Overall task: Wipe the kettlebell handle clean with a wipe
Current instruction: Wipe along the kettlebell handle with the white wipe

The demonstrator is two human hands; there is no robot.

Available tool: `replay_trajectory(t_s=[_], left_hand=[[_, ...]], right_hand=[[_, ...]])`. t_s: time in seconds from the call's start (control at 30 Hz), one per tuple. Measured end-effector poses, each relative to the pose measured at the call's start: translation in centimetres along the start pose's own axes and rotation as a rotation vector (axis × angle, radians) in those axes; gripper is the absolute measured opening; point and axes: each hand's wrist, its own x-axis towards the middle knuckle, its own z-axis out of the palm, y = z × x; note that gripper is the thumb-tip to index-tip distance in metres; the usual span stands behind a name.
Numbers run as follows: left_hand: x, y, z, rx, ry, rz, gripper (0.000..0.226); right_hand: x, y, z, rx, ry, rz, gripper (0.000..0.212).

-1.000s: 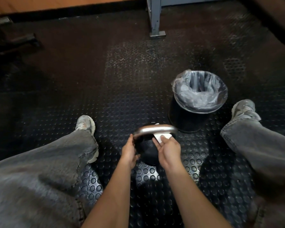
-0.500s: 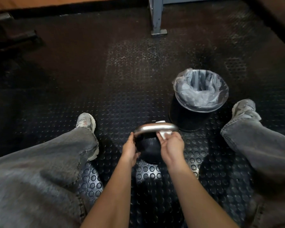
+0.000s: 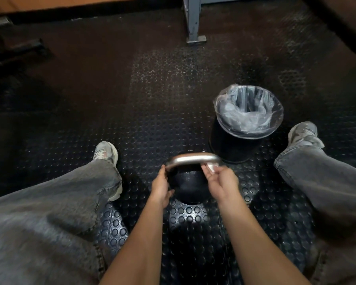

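Head view: black round kettlebell [image 3: 188, 188] on studded floor between feet; right hand [image 3: 221, 183] pinches small white wipe [image 3: 211, 168] against silver handle's [image 3: 192, 158] right end, wipe mostly hidden; left hand [image 3: 161, 188] fingers curled on left side.

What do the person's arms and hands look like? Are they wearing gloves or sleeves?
No gloves and no sleeves that show. Both forearms are bare from the bottom edge of the picture up to the wrists. The left hand and the right hand are bare too, with no watch, bracelet or ring that I can see. Lower down, the person wears loose grey jeans and pale sneakers.
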Motion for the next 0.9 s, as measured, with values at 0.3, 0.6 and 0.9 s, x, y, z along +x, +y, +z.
replay_trajectory(t_s=[0.3,0.6,0.9], left_hand=[[0.2,-0.1,-0.1,0.017,0.003,0.0,0.048],[0.2,-0.1,-0.1,-0.006,0.011,-0.007,0.046],[0.2,-0.2,-0.1,0.012,0.017,-0.003,0.046]], right_hand=[[-1.8,2.0,0.2,-0.322,-0.107,-0.255,0.016],[-0.2,0.8,0.0,0.028,-0.008,-0.043,0.028],[-2.1,4.0,-0.3,-0.789,-0.253,-0.411,0.046]])
